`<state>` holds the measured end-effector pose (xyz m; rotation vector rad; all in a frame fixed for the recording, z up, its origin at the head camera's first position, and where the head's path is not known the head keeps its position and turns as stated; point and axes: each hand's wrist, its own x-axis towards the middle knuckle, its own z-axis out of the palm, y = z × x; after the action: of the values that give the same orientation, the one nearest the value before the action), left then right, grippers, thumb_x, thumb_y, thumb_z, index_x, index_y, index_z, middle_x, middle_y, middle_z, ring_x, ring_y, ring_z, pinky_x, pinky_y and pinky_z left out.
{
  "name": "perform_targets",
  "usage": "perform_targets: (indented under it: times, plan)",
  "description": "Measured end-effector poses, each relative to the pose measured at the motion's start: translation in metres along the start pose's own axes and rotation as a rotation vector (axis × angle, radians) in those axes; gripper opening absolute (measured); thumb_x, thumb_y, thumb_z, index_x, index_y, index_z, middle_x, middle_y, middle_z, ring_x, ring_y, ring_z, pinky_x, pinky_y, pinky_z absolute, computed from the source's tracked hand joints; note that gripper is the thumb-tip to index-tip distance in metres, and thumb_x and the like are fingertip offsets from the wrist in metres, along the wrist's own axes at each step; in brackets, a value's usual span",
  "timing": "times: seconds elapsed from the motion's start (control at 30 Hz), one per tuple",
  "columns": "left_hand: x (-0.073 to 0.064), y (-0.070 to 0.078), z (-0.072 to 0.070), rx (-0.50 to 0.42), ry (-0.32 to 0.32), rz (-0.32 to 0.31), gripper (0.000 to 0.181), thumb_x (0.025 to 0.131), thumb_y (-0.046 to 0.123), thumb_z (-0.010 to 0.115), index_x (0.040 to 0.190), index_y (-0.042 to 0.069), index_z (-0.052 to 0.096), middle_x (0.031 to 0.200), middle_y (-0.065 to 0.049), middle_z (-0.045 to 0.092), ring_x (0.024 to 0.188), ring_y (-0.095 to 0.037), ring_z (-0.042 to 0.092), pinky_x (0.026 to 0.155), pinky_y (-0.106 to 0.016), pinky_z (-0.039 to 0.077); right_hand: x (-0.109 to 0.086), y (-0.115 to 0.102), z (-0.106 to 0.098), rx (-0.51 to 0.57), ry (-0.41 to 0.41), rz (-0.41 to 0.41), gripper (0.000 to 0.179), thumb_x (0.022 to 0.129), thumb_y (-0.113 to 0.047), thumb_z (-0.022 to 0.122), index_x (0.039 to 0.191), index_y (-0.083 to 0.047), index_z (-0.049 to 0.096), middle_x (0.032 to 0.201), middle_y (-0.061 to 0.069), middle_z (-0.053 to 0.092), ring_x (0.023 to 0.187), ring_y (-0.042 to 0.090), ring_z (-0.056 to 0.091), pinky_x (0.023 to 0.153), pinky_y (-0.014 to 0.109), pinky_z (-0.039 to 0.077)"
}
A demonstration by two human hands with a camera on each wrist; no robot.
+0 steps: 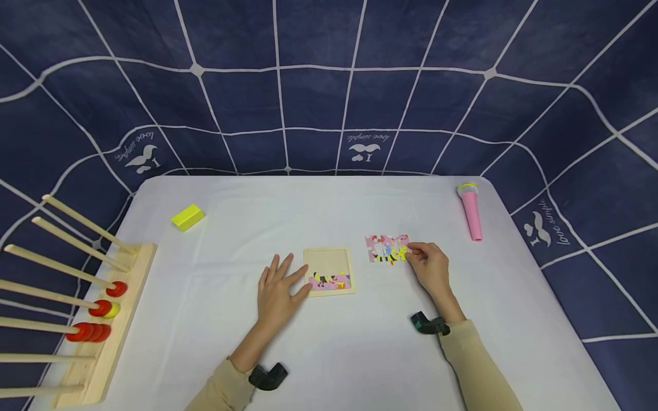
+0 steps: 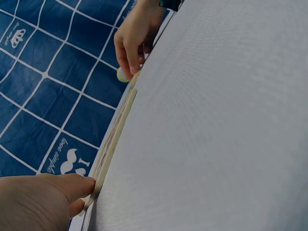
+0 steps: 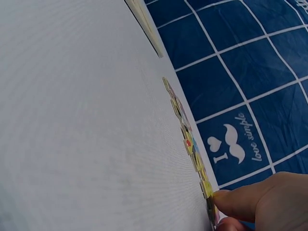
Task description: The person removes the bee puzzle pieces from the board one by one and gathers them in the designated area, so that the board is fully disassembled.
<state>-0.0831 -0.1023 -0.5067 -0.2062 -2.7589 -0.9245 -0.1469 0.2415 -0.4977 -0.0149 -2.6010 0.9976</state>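
Note:
A square wooden puzzle tray (image 1: 352,262) lies on the table, a strip of pink, yellow and black jigsaw pieces (image 1: 329,282) along its near side. My left hand (image 1: 277,291) rests at the tray's left edge with fingers spread; in the left wrist view its thumb (image 2: 79,185) touches the rim. To the right of the tray lies a joined block of jigsaw pieces (image 1: 382,249) with a cartoon picture. My right hand (image 1: 432,271) pinches a piece at the block's right end between thumb and finger; the right wrist view shows the thumb (image 3: 236,202) on that end.
A wooden bead rack (image 1: 123,302) with upright rods and red and yellow beads stands at the left. Farther back are a yellow block (image 1: 188,217) and, at the right, a pink toy microphone (image 1: 471,214). A dark blue checked cloth (image 1: 319,97) hangs behind the white table.

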Motion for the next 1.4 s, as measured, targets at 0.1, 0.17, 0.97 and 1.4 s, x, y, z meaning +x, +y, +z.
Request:
perform_targets:
  times: [0.1,0.17,0.97,1.4]
  plan:
    - [-0.001,0.0,0.0,0.001,0.0,-0.001,0.044,0.082,0.033,0.078,0.121,0.016,0.071,0.148,-0.016,0.048,0.145,-0.041,0.029,0.114,-0.059,0.021,-0.001,0.0,0.0,-0.004,-0.004,0.004,0.021,0.079,-0.003,0.078,0.1,-0.002,0.074,0.08,0.01,0.064,0.069,0.019,0.057,0.06,0.019,0.035]
    - [-0.001,0.0,0.0,0.001,0.004,0.001,0.044,0.081,0.033,0.078,0.121,0.016,0.071,0.147,-0.016,0.049,0.145,-0.041,0.029,0.113,-0.06,0.021,-0.001,0.0,0.0,-0.003,-0.003,0.006,0.022,0.079,-0.002,0.078,0.1,-0.001,0.074,0.079,0.01,0.064,0.068,0.018,0.056,0.059,0.018,0.034]
    - [-0.001,-0.002,-0.002,-0.001,-0.007,-0.005,0.044,0.082,0.034,0.077,0.122,0.015,0.07,0.148,-0.017,0.048,0.145,-0.042,0.029,0.114,-0.06,0.02,-0.001,-0.012,-0.003,0.061,0.094,0.052,0.018,0.082,0.0,0.073,0.101,0.0,0.073,0.084,0.014,0.068,0.069,0.005,0.053,0.058,0.009,0.034]
    - [0.0,0.001,-0.003,-0.015,-0.031,-0.007,0.041,0.087,0.032,0.072,0.125,0.016,0.069,0.15,-0.015,0.045,0.147,-0.04,0.025,0.116,-0.059,0.018,-0.01,-0.084,0.022,0.28,-0.143,-0.012,0.02,0.083,-0.001,0.073,0.103,0.002,0.072,0.082,0.01,0.066,0.07,0.009,0.055,0.055,0.013,0.038]
